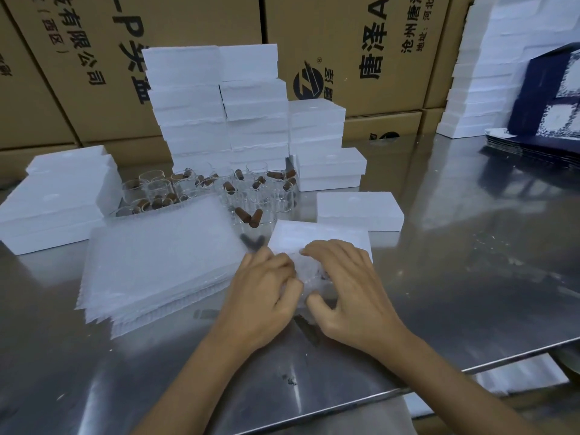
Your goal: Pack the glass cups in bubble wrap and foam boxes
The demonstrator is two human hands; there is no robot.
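Two hands (309, 285) grip one bubble-wrapped bundle (309, 271) beside one foam box (317, 238).

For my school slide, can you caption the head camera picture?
Both hands, left and right, wrap a bubble wrap bundle beside glass cups.

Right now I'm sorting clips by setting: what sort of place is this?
Likely a warehouse packing station: stacked foam boxes, printed cardboard cartons behind, glass cups on a steel table.
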